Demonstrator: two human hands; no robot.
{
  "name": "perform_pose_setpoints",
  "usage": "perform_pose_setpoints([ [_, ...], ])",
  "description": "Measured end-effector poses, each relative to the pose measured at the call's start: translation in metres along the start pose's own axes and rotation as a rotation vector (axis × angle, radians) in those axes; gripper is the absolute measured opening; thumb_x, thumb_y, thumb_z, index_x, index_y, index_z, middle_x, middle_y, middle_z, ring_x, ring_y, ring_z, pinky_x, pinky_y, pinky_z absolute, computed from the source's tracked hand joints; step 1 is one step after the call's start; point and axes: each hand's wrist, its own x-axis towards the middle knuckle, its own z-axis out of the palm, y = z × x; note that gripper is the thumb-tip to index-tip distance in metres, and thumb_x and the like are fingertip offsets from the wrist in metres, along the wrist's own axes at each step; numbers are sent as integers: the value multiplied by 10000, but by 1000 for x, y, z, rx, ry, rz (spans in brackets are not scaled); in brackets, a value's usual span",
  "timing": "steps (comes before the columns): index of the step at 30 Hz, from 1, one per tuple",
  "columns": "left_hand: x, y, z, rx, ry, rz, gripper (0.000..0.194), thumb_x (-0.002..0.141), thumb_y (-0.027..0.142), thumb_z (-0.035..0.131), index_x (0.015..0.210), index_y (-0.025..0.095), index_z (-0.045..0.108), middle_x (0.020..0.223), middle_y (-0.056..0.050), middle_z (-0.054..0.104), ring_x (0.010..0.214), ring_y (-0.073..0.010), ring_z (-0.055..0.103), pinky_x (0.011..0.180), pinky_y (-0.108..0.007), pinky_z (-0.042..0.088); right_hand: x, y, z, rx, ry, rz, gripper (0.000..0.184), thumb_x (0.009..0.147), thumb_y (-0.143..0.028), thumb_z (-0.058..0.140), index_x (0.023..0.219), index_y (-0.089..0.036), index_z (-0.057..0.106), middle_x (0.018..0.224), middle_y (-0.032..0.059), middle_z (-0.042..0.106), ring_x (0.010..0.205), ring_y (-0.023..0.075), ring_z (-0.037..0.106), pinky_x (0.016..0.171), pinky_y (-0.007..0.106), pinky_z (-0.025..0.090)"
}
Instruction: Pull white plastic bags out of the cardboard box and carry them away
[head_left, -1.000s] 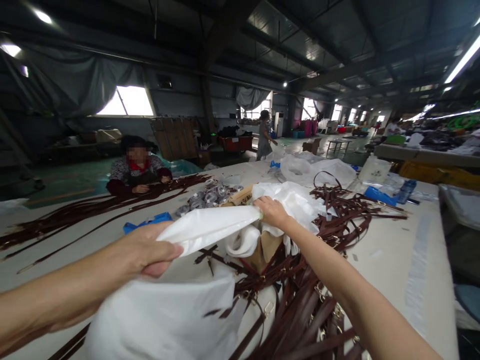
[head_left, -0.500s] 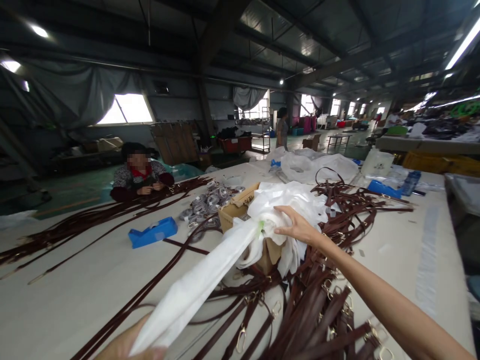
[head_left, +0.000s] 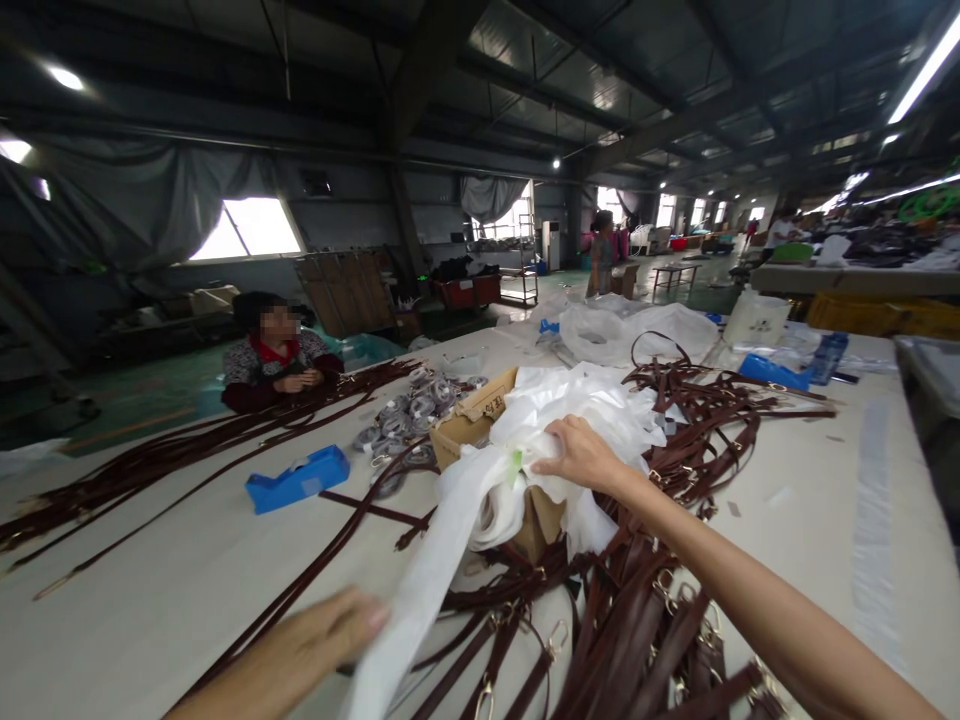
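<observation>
Right hand is stretched fwd over the cardboard box, fingers curled and clamped on the bunched white bag stack that spills out of the box top. One white bag is drawn out of that stack as a long twisted strip running down and toward the camera to the left hand. Left hand sits low at the frame's bottom edge, fingertips against the strip's near end; motion blur there, so whether it actually pinches the bag or only touches it cannot be told.

Box stands on the pale worktable, approx. mid-table, with a heap of brown leather straps w/ metal clips packed against its right and near sides — some straps run under the bag strip. Left of the box: a blue tape dispenser; just behind it, a pile of tape rolls.

Across the table a seated person works on long straps laid along the far-left edge. Far end of the table holds loose clear plastic sheeting.
</observation>
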Motion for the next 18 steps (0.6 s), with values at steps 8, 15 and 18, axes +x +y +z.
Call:
perform_pose_setpoints([
  [8, 99, 125, 13, 230, 142, 420, 766, 745, 340, 689, 1447, 195, 421, 1525, -171, 457, 1416, -381, 403, 1179, -526, 299, -28, -14, 10, -148, 53, -58, 306, 817, -179, 571, 1119, -147, 529, 1133, 135, 574, 1077, 290, 535, 925, 389, 474],
  [15, 146, 165, 77, -180, 6, 458, 459, 883, 373, 696, 1292, 197, 585, 1465, -138, 500, 1342, -330, 476, 1129, -577, 376, -43, 11, -3, -323, 51, -186, 478, 770, 28, 478, 1212, -150, 519, 1131, 124, 613, 1046, 252, 560, 806, 321, 484],
  [18, 156, 165, 86, -556, 51, 408, 362, 956, 404, 614, 1242, 183, 608, 1306, -110, 598, 1142, -265, 604, 978, -489, 524, -15, 5, -34, -434, 26, -338, 293, 856, 7, 491, 1086, -137, 601, 1012, 140, 647, 967, 283, 566, 794, 374, 463],
])
